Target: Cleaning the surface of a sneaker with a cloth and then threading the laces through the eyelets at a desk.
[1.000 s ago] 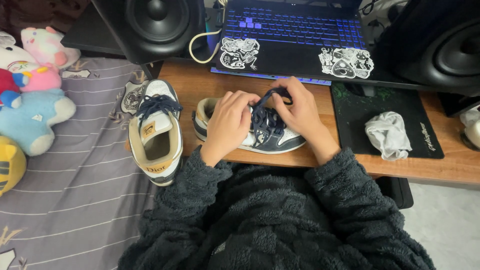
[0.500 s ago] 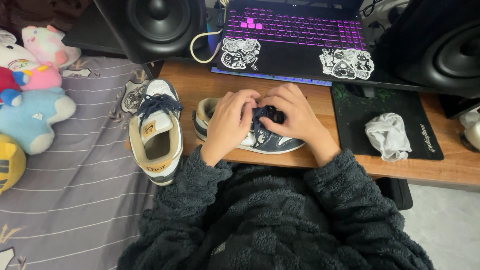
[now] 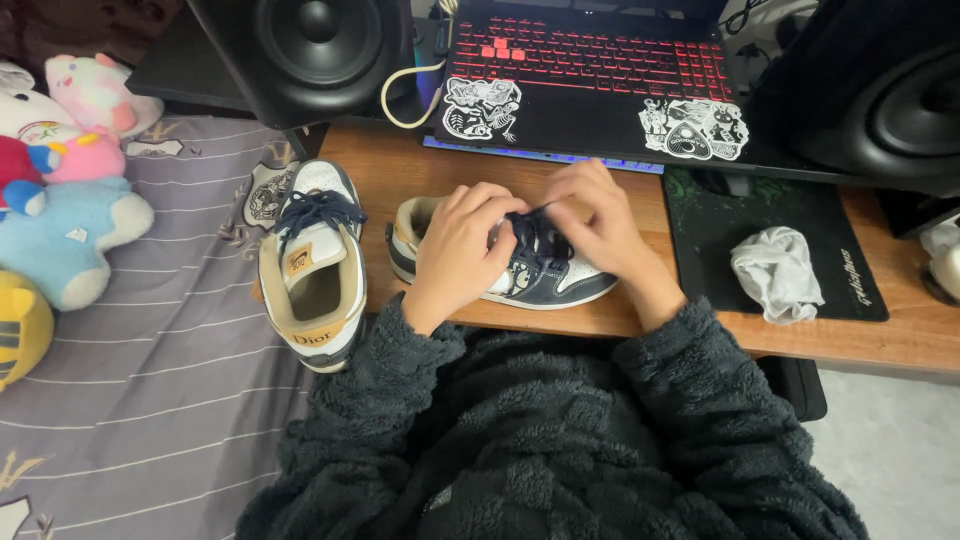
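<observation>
While both hands work over the middle of it, the shoe (image 3: 520, 275) lies on its side on the wooden tabletop (image 3: 400, 165), its toe pointing toward the right hand's side and its heel opening under the left wrist. The fingers (image 3: 500, 205) of the left hand (image 3: 465, 250) are curled and pressed together at the tips, pinching a dark navy lace (image 3: 535, 240). The right hand (image 3: 600, 225) meets them just across the lacing, its fingers likewise bent and closed on a thin strand of the same lace, which runs taut between the two sets of fingertips.

Below the fingertips the lace crosses the front of the shoe in a loose tangle. The shoe is a low sneaker with navy panels, white and pale grey sides, a white sole with a dark edge, and a tan lining at the heel.

Just outside the left hand, a second shoe (image 3: 312, 265) of the same colouring sits upright, half on the tabletop edge and half on a grey striped bedsheet (image 3: 150, 400), its navy lace tied. Beyond the fingertips stands a laptop (image 3: 590, 80) with red-lit keys and stickers. Past the right hand a crumpled white cloth (image 3: 778, 272) lies on a black mat (image 3: 850, 230). Black speakers (image 3: 310, 50) flank the laptop, and plush toys (image 3: 70, 190) sit far beyond the left hand.
</observation>
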